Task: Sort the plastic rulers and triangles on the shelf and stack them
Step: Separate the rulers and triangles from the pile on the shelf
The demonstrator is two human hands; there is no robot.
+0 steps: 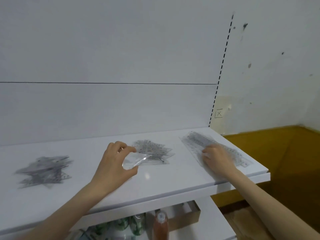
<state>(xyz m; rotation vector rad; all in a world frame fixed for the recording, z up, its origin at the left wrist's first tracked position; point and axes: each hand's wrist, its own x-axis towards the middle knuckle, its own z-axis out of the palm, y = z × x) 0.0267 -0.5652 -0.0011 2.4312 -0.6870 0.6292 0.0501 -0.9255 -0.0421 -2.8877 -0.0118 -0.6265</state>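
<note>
Both hands are over the white shelf (164, 181). Her left hand (114, 163) pinches one clear triangle (136, 160) between thumb and curled fingers, lifted at a tilt just off the surface. The right hand (217, 157) lies palm down on the ruler pile (199, 140), its fingers laid loosely on top and gripping nothing.

I count three heaps on the shelf. One loose heap of triangles, the middle pile (154, 150), sits just beyond the left hand's fingertips, and the held triangle's far corner reaches its near edge. A second heap of triangles, the left pile (45, 170), lies well away on the outer side of the left hand, fanned out untidily. The third heap is the rulers, a long slanting stack that runs from under the right hand away toward the back wall. Every heap is too blurred to count the pieces within it.

Below the forearms, on a lower shelf, stand one orange bottle (161, 224), a few green cans (136, 224) beside it, and one cardboard box (188, 215) behind. Past the right hand there is a yellow floor (277, 161).
</note>
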